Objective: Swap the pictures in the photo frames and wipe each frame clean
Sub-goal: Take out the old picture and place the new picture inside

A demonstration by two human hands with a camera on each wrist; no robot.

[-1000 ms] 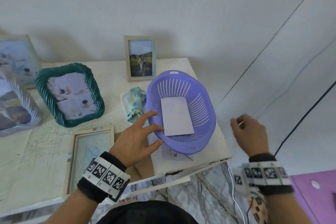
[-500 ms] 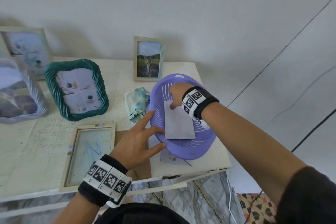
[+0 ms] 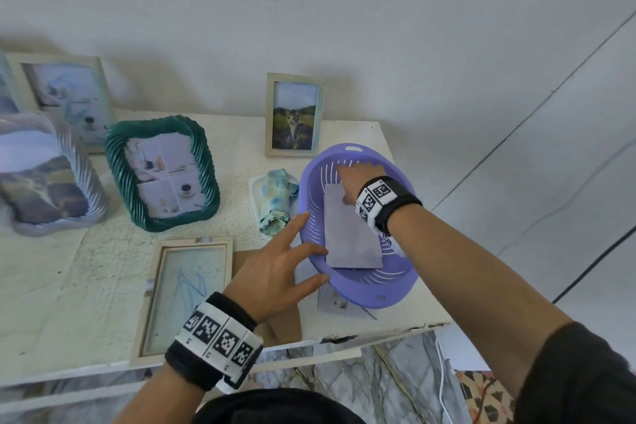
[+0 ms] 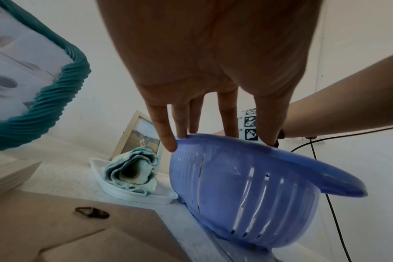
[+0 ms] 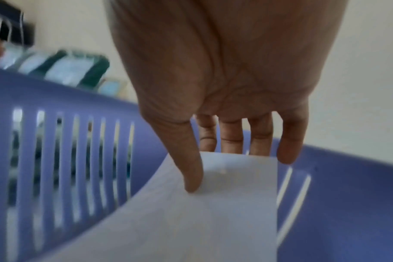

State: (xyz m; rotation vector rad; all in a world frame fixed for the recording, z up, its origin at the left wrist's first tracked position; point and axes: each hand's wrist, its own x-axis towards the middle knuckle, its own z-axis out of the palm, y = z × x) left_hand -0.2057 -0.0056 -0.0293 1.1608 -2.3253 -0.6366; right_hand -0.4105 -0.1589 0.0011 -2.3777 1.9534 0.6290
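A white picture sheet (image 3: pixel 351 241) lies face down in the purple slatted basket (image 3: pixel 371 293) at the table's right end. My right hand (image 3: pixel 344 184) reaches into the basket and pinches the sheet's far edge. In the right wrist view the thumb (image 5: pixel 192 177) lies on top of the sheet (image 5: pixel 191 221) and the fingers pass behind its edge. My left hand (image 3: pixel 315 251) rests with straight, spread fingers on the basket's near-left rim (image 4: pixel 247 141). An empty wooden frame (image 3: pixel 186 293) lies flat at the front. A brown backing board (image 3: pixel 282 317) lies beside it, under my left hand.
A rolled blue-green cloth (image 3: pixel 275 200) sits on a small white tray left of the basket. A cat photo frame (image 3: pixel 294 113), a green ridged frame (image 3: pixel 161 172), a pale rope-rimmed frame (image 3: pixel 41 175) and another wooden frame (image 3: pixel 65 96) stand behind. Another print (image 3: pixel 339 303) pokes out under the basket, near the table's edge.
My right hand has swung in from beyond the table's right edge, reached into the basket and taken hold of the sheet's far edge. My left hand has stayed on the rim.
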